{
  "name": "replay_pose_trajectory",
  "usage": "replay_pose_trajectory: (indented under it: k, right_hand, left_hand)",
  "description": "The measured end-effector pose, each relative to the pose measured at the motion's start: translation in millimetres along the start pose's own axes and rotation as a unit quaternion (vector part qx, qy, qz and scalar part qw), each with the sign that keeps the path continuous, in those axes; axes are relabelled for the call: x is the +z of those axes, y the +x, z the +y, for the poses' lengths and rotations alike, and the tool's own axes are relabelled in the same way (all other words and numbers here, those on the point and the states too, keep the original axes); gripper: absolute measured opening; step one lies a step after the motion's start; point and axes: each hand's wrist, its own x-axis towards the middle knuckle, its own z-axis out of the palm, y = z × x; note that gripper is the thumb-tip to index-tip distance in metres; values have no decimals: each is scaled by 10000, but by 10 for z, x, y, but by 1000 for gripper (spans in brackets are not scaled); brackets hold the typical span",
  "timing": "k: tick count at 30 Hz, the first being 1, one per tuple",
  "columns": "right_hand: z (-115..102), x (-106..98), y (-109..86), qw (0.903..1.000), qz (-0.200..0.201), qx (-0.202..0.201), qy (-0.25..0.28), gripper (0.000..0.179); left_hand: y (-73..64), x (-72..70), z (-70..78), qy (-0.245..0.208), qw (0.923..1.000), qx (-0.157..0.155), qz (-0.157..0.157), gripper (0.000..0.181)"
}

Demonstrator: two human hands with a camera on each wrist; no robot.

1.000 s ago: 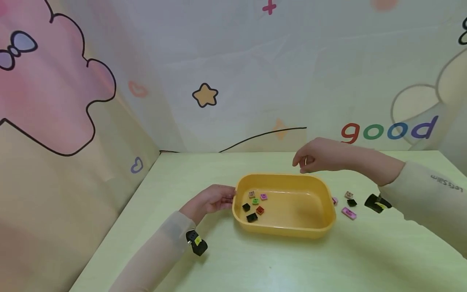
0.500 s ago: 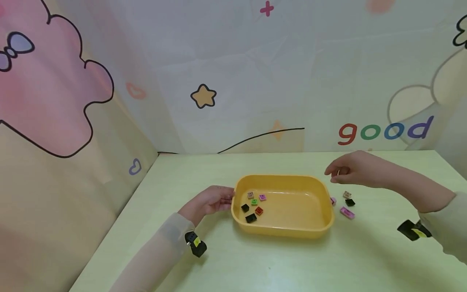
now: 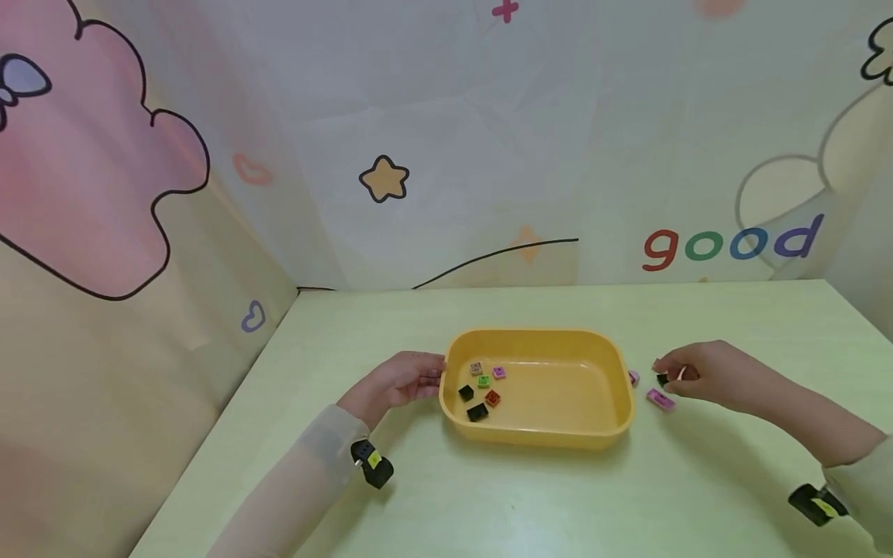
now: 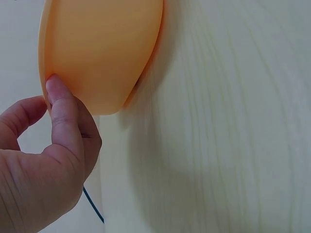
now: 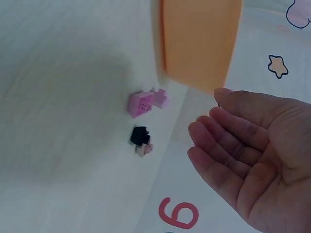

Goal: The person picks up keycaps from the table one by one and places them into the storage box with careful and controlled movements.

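Observation:
My left hand (image 3: 394, 384) holds the left rim of a yellow plastic tray (image 3: 537, 440); in the left wrist view the thumb and a finger pinch its edge. On the right, my right hand (image 3: 718, 372) reaches down over small toy bricks on the table. A black brick (image 3: 662, 380) shows between its fingertips and thumb, with no firm grip visible. The right wrist view has the fingers loosely bent and apart from the black brick (image 5: 139, 135) and the beige brick (image 5: 143, 149). A long pink brick (image 3: 660, 400) lies just in front of the fingers.
Inside the tray's left end lie several bricks, among them a green brick (image 3: 484, 381), a red brick (image 3: 492, 398) and a black brick (image 3: 477, 412). Another pink brick (image 3: 633, 377) sits against the tray's right side. A printed backdrop (image 3: 474, 178) stands behind the table (image 3: 558, 504).
My right hand has moved from above the tray's back right corner, rightward and down to the loose bricks. My left hand stays on the tray's rim.

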Motion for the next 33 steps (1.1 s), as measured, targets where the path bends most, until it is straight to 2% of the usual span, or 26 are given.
replay_pose_trajectory:
  k: [6,14,19,25,33]
  right_hand:
    - [124,186,-27,9997,37,232,-21,27]
    - [219,306,-15,9987,10,517,-2,30]
    - [248,345,-4,9984,41,571,-6,33]
    - [225,380,15,9982,148,572,-53,27]
    - [197,374,57,9981,95,598,-67,21]
  left_hand:
    - [14,-3,20,-45,10000,-70,49,42]
    - [26,-7,-4,-29,10000,-64,19,42]
    - [14,2,-2,-27,10000,-27,21,42]
    - [17,7,6,-46,10000,-58,5,43]
    - [18,12,-7,-17,10000,-18,47,43]
